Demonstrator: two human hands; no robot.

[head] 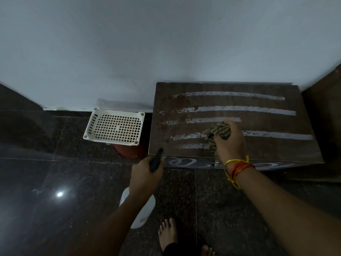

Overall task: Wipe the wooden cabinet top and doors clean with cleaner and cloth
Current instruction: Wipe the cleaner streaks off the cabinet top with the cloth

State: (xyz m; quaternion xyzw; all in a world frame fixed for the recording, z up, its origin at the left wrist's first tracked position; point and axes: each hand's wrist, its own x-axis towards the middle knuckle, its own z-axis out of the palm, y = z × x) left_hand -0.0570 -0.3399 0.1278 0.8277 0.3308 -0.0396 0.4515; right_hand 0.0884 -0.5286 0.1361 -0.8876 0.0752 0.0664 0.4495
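Dark wooden cabinet point(258, 124) against the pale wall point(166, 43), top streaked with five pale stripes of cleaner running left to right, smeared and speckled toward the left end. Right hand point(229, 139) on the near middle of the cabinet top, fingers curled round a bunched green striped cloth point(218, 133) and pressing it onto the wood between the third and fifth stripes; yellow and orange threads point(238, 168) tied round that wrist. Left hand point(144, 174) just off the cabinet's near left corner, gripping the dark trigger head point(156, 159) of a spray bottle, nozzle pointing at the corner; white bottle body point(142, 209) hanging below the hand, partly hidden by the forearm. Cabinet doors barely in view, only a thin strip under the near edge. Left of the cabinet, a white plastic basket point(114, 126) turned upside down on a reddish pot point(129, 152), near the wall. Dark polished stone floor point(55, 182) all around, bare feet point(168, 235) at the near edge.
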